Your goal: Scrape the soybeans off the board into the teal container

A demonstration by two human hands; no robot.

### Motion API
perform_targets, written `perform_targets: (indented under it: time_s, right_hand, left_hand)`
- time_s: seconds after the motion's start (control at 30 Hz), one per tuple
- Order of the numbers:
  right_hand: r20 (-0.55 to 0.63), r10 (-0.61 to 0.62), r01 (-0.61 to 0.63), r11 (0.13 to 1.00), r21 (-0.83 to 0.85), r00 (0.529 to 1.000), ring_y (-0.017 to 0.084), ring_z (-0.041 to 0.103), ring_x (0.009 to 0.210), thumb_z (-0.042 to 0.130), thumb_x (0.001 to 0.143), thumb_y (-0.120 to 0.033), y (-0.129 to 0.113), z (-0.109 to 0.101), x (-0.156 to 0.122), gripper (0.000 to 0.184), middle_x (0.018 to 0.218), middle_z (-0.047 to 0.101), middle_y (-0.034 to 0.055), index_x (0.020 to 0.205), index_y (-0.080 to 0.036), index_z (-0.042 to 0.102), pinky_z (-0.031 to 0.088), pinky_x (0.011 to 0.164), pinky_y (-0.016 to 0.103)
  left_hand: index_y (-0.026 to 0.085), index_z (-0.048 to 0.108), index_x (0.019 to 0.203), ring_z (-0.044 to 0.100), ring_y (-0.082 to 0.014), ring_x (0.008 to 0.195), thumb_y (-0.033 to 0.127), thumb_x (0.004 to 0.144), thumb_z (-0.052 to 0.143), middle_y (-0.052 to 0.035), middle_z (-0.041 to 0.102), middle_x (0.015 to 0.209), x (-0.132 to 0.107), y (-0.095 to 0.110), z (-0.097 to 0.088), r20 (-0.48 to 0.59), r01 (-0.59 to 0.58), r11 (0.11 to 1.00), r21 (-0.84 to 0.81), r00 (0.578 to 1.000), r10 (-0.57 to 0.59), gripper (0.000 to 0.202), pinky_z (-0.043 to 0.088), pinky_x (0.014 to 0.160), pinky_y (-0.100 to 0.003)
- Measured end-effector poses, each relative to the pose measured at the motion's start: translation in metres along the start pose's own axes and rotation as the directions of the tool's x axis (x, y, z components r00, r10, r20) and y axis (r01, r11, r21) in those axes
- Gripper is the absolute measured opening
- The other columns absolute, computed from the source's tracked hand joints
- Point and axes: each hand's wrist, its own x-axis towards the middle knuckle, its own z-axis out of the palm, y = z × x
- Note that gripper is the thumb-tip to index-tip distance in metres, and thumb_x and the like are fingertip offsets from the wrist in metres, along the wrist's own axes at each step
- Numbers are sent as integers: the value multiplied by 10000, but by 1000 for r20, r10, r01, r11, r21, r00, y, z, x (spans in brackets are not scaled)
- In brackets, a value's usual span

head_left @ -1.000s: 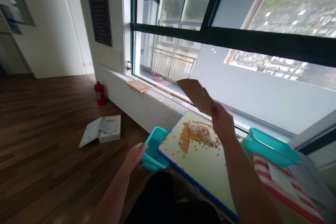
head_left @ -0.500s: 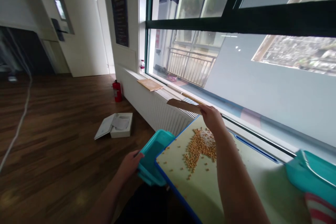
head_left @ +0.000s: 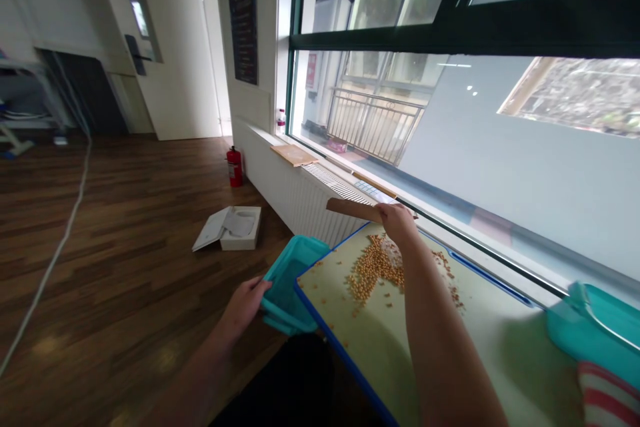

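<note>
My left hand [head_left: 246,307] grips the near rim of a teal plastic basin [head_left: 290,280], which is tilted beside and below the left edge of a pale green board with a blue border [head_left: 380,353]. In my right hand [head_left: 397,221] is a strip of brown cardboard [head_left: 351,209], pinched at its right end above the board's far edge. Below it a heap of yellow soybeans [head_left: 367,270] lies spread on the board, with whitish bits mixed in near the top. My right forearm covers part of the heap.
Another teal basin [head_left: 600,327] and a red-and-white striped cloth [head_left: 607,393] are at the right. A white radiator [head_left: 300,203] runs under the window, with a wooden board [head_left: 294,155] on it. An open white box [head_left: 240,230] and a fire extinguisher [head_left: 234,167] stand on the floor.
My view has turned slightly left. The cardboard strip in my right hand has tilted and dipped a little towards the board. My left hand still grips the basin at the board's edge.
</note>
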Motion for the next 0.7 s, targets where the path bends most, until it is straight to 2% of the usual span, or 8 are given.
perform_targets:
  time_s: [0.17,0.33,0.53,0.7]
  right_hand:
    - [47,4,-4,1000,-3,999,218,573,893,391,797,-213,-7,0,-2,352,902,691,50,995,-282,674,362,815,344]
    - [94,118,-118,993,-9,989,233,545,926,436,734,-218,-14,-1,-7,331,911,686,41,929,-301,690,349,794,365]
    - [89,59,-59,998,0,994,225,512,969,432,703,-152,-22,1,-15,351,943,687,25,893,-300,688,309,832,373]
    - [93,60,-59,998,-7,994,233,498,962,436,683,-151,-29,2,-21,342,933,687,23,873,-292,684,302,817,381]
  left_hand:
    - [157,635,774,564,-175,538,452,716,512,-8,583,577,2,2,-1,-1,3,1000,-6,1000,-3,326,433,496,-268]
    - [158,645,817,575,-182,556,481,728,494,-15,604,599,7,-5,1,-9,-20,999,32,1000,20,367,429,498,-264]
    - [156,657,853,588,-188,586,449,742,488,-23,626,622,9,-3,5,-35,-39,997,68,999,41,356,426,523,-264]
    - [163,674,861,594,-199,613,436,734,507,-23,634,619,4,2,4,-51,-66,994,88,996,70,344,426,548,-269]
